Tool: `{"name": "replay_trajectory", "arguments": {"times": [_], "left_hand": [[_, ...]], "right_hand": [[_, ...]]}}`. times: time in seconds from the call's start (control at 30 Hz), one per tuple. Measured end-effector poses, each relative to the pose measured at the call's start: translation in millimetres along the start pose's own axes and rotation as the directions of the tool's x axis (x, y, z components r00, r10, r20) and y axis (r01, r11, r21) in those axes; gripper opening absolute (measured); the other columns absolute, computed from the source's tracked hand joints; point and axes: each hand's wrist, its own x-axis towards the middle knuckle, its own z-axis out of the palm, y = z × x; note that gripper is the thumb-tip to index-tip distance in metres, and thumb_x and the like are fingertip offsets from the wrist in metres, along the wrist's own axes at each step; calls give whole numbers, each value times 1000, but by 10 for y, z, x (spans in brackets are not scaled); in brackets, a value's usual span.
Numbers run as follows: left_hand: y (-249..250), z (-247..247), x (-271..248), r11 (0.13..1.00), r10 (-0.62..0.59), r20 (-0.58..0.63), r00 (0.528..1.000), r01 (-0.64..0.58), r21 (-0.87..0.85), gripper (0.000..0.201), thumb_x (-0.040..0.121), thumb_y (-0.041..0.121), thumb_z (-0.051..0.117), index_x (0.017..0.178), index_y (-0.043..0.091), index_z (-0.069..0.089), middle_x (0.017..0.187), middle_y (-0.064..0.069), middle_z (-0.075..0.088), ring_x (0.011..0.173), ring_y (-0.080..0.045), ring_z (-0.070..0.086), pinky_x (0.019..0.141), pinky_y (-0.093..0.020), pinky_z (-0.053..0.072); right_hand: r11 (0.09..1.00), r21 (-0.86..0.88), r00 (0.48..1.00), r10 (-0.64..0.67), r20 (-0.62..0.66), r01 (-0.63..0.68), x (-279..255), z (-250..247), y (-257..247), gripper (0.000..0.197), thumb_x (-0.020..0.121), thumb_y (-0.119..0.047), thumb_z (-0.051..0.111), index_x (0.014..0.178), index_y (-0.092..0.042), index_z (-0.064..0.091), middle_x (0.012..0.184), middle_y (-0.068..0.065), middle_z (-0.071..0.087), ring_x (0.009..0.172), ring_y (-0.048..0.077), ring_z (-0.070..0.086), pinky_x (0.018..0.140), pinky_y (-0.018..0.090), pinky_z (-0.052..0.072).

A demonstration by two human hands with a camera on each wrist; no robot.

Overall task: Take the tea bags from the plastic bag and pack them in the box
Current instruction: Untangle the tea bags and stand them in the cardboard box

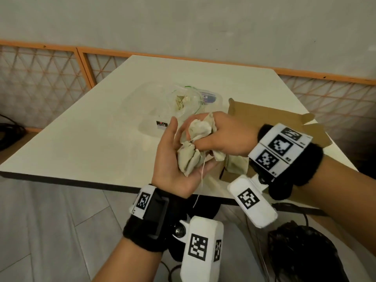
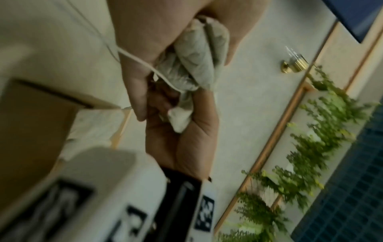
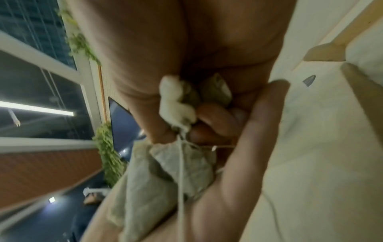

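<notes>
My left hand (image 1: pixel 169 153) is held palm up over the table's near edge, and crumpled beige tea bags (image 1: pixel 188 159) lie on its palm with a string hanging down. My right hand (image 1: pixel 223 135) reaches in from the right and grips a bunch of tea bags (image 1: pixel 200 129) just above that palm. In the right wrist view, the gripped tea bags (image 3: pixel 176 106) sit over those on the left hand (image 3: pixel 165 172). The clear plastic bag (image 1: pixel 183 100) lies mid-table with tea bags inside. The open cardboard box (image 1: pixel 264 117) stands behind my right hand, with tea bags (image 1: pixel 237 163) in it.
The cream table (image 1: pixel 91 129) has a dark front edge just under my wrists. A small printed label (image 1: pixel 161 125) lies near the plastic bag. An orange lattice railing (image 1: pixel 61 68) runs behind the table. Cables and a dark bundle (image 1: pixel 301 251) lie on the floor.
</notes>
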Motion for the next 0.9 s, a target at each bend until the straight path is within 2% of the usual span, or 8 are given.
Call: {"name": "replay_trajectory", "arguments": {"times": [0.07,0.17,0.3,0.43,0.57,0.67,0.77,0.9], "left_hand": [[-81,-69,-40,997,-28,-38,999,25,-66,51,89,49,51,124,13,60,122,-15,65,115,-32,60,100,-57,42],[-154,-136,-43,995,-29,-126,992,16,-98,49,90,46,52,126,14,59,119,-11,67,113,-25,62,92,-50,49],[-133,-228,35,988,-47,-136,990,27,-150,47,95,41,45,133,14,53,124,-10,64,114,-23,58,83,-43,53],[-123,-339,154,970,-89,-81,993,68,-234,49,95,38,47,134,9,52,113,-13,68,102,-26,66,88,-52,48],[-115,-337,243,975,-107,-34,994,98,-200,60,89,49,54,131,7,54,108,-16,69,91,-29,70,85,-46,52],[-144,-286,284,989,-111,19,994,112,-98,46,85,44,56,109,6,63,98,-14,71,86,-23,72,82,-37,53],[-186,-289,337,987,-147,45,988,149,-52,29,85,29,56,101,6,63,90,-10,72,78,-16,71,75,-28,57],[-198,-364,409,977,-187,44,981,191,-99,35,86,24,60,114,3,60,106,-11,66,95,-16,65,70,-25,59]], "right_hand": [[988,-149,999,37,13,-35,53,90,58,20,80,-3,60,100,-5,62,96,5,67,89,18,64,79,28,51],[920,-390,997,52,60,-24,67,239,114,24,86,-14,55,110,-14,53,95,-2,59,87,14,54,68,20,42],[878,-476,996,78,43,-48,65,294,143,45,90,-24,53,133,-21,38,110,-5,55,97,13,52,80,23,39],[898,-423,992,116,-45,-124,-4,112,158,57,86,-37,58,137,-28,35,124,-1,54,108,15,51,92,27,41],[913,-393,994,110,-23,-110,-123,14,191,66,82,-28,67,138,-32,33,134,-1,49,118,16,49,102,33,40],[912,-393,993,100,-67,-118,-190,-7,259,67,83,-24,65,139,-34,31,133,0,51,119,17,51,101,36,42],[931,-347,987,72,-140,-117,-243,4,340,65,83,-25,65,138,-34,32,129,3,56,120,17,51,100,38,42],[992,-106,971,44,-235,-70,-310,31,366,61,80,-27,68,133,-33,38,121,-4,60,113,8,54,98,29,44]]}}
